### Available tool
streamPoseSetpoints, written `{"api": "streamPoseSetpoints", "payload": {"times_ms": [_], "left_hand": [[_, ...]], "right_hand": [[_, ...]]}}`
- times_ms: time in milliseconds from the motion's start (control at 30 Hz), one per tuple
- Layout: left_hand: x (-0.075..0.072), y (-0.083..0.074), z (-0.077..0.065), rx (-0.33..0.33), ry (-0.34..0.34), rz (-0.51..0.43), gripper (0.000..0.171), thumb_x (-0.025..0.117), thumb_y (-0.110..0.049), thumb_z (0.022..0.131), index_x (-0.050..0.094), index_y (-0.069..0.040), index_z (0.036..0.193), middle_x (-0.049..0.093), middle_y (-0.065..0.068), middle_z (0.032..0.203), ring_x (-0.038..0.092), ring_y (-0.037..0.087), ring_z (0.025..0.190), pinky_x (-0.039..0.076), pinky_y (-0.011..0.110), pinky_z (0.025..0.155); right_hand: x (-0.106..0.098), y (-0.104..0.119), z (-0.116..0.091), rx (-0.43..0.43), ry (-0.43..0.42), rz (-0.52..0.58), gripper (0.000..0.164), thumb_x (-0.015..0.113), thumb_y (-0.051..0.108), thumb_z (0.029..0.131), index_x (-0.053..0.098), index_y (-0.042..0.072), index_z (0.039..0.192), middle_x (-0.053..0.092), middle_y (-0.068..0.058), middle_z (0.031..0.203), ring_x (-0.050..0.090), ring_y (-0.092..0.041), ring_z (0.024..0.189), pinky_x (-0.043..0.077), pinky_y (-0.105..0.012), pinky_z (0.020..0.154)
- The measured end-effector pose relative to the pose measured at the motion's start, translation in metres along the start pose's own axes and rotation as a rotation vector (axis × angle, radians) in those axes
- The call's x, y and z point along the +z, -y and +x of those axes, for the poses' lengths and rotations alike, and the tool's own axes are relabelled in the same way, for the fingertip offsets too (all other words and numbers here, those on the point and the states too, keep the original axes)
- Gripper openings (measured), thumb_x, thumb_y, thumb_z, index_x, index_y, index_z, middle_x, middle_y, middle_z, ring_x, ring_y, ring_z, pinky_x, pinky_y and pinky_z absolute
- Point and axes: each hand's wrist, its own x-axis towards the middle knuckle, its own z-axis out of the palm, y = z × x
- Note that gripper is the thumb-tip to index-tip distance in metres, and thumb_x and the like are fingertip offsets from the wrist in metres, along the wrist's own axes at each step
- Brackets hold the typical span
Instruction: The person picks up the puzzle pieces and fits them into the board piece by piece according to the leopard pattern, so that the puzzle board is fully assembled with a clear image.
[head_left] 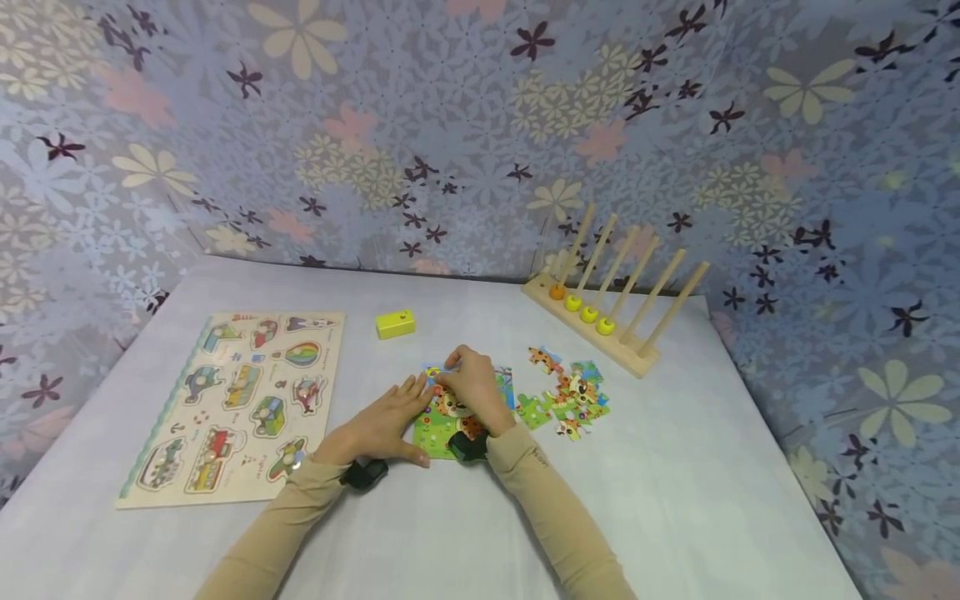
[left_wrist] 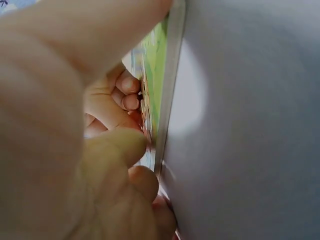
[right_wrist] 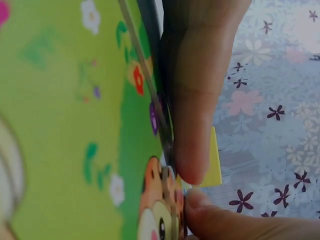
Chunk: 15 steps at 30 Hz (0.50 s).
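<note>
A jigsaw board (head_left: 432, 439) with a green picture and a spotted cartoon animal lies at the table's middle. My left hand (head_left: 386, 421) rests along its left edge, fingers straight and thumb spread near the lower corner. Over the upper part of the board, my right hand (head_left: 476, 387) has its fingers curled and pinches a small orange spotted jigsaw piece (right_wrist: 172, 200). That piece stands slightly above the board surface in the right wrist view, beside a left-hand finger. The hand covers most of it in the head view. Loose jigsaw pieces (head_left: 573, 392) lie to the right of the board.
A wooden vehicle puzzle board (head_left: 247, 408) lies at the left. A yellow block (head_left: 395, 324) sits behind the jigsaw. At the back right stands a wooden peg rack (head_left: 600, 329) with orange and yellow beads. A flower-patterned backdrop (head_left: 465, 142) rises behind the white table.
</note>
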Motion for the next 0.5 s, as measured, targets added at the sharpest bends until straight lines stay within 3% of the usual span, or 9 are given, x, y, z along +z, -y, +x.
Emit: {"api": "streamPoseSetpoints", "payload": {"times_ms": [167,300,367,500], "left_hand": [[0.0,0.0,0.0,0.016,-0.004,0.015,0.106,0.077,-0.046,0.076,0.02,-0.001,0.153,0.01,0.023,0.161,0.009,0.043,0.149,0.012,0.059,0.121],[0.001,0.0,0.003,-0.002,-0.007,0.024,0.109,0.078,-0.048,0.074,0.02,-0.003,0.154,0.012,0.021,0.161,0.01,0.041,0.149,0.013,0.056,0.122],[0.0,0.0,0.003,-0.015,-0.008,0.025,0.11,0.079,-0.048,0.073,0.02,-0.003,0.154,0.013,0.02,0.162,0.011,0.04,0.15,0.013,0.056,0.122],[-0.002,-0.001,0.004,-0.029,-0.008,0.036,0.111,0.08,-0.049,0.072,0.021,-0.005,0.154,0.013,0.017,0.162,0.011,0.04,0.15,0.014,0.056,0.122]], "right_hand": [[-0.004,-0.005,0.002,-0.021,0.044,0.043,0.021,0.071,0.018,0.088,0.063,0.002,0.098,0.067,-0.011,0.068,0.054,-0.009,0.047,0.046,-0.021,0.043],[-0.027,-0.014,0.005,0.015,0.096,0.122,0.022,0.066,0.024,0.093,0.065,0.005,0.104,0.069,-0.012,0.078,0.059,-0.013,0.057,0.047,-0.023,0.05],[-0.045,-0.02,0.005,0.049,0.045,0.124,0.023,0.063,0.025,0.094,0.066,0.006,0.107,0.07,-0.013,0.087,0.063,-0.019,0.068,0.05,-0.028,0.057],[-0.083,-0.042,0.003,0.087,-0.176,-0.011,0.03,0.066,0.022,0.092,0.065,0.003,0.115,0.067,-0.019,0.107,0.064,-0.032,0.094,0.054,-0.041,0.076]]}}
